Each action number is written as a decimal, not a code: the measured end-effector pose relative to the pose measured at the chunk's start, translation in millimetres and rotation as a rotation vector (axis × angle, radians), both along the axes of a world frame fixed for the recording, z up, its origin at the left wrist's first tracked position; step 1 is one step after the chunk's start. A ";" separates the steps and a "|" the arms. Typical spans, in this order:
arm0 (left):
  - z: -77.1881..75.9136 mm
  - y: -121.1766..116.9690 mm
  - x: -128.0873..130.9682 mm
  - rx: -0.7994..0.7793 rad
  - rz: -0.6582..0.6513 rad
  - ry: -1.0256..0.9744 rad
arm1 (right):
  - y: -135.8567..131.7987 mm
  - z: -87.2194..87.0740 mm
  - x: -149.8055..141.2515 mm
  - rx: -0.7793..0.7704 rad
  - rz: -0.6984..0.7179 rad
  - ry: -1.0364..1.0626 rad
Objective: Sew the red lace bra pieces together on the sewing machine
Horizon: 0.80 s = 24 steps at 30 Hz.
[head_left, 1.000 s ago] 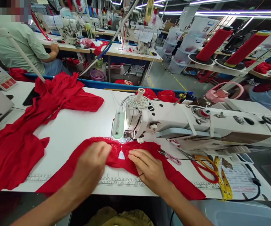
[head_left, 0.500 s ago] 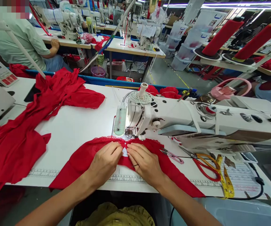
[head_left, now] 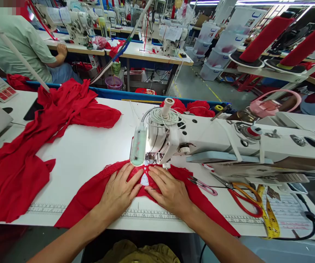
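A red garment piece [head_left: 83, 199] with a lacy upper edge lies spread across the front of the white sewing table [head_left: 91, 146]. My left hand [head_left: 119, 188] rests flat on its left part, fingers stretched toward the needle area. On the other side my right hand [head_left: 169, 188], a dark ring on one finger, also lies flat with fingers spread. Between the hands shows a small white dotted triangle [head_left: 144, 179]. The garment's top edge reaches the presser foot [head_left: 151, 157] of the sewing machine [head_left: 214, 135]; the contact itself is partly hidden.
Right of the garment lie pink-handled snips [head_left: 205, 186], orange-handled scissors [head_left: 246, 197] and a yellow tape measure [head_left: 271, 215]. A heap of red fabric [head_left: 31, 146] covers the table's left side. Red thread cones [head_left: 267, 40] stand at upper right. A seated co-worker [head_left: 23, 47] is beyond.
Both hands have gone from pinching the garment's middle to lying flat with fingers extended. The garment's upper edge now sits closer under the machine's foot. The view has shifted slightly.
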<state>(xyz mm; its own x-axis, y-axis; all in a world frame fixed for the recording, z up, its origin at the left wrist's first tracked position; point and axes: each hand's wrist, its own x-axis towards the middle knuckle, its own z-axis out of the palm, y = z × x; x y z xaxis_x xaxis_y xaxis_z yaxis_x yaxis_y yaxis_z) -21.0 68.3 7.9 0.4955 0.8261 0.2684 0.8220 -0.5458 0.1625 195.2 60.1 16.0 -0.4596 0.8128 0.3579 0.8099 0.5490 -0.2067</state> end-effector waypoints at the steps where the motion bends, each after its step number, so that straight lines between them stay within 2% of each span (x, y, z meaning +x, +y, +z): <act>1: 0.2 0.1 -0.1 0.004 0.002 0.004 | 0.3 0.0 0.2 -0.008 0.001 0.002; 8: -0.4 1.2 -1.8 -0.009 0.027 -0.024 | 0.4 -0.2 2.7 -0.012 0.013 -0.008; 12: 1.2 1.2 -0.7 0.020 0.030 -0.001 | 2.8 6.9 -0.7 -0.006 0.031 -0.025; 17: 2.7 1.4 0.2 0.049 0.027 0.020 | 11.4 16.5 -15.5 0.017 -0.012 0.020; 20: 3.3 1.6 0.3 0.058 0.021 0.026 | 17.7 15.4 -25.1 0.020 0.008 -0.048; 24: 3.9 1.3 0.7 0.047 0.028 0.022 | 25.6 8.0 -32.7 0.127 0.016 -0.126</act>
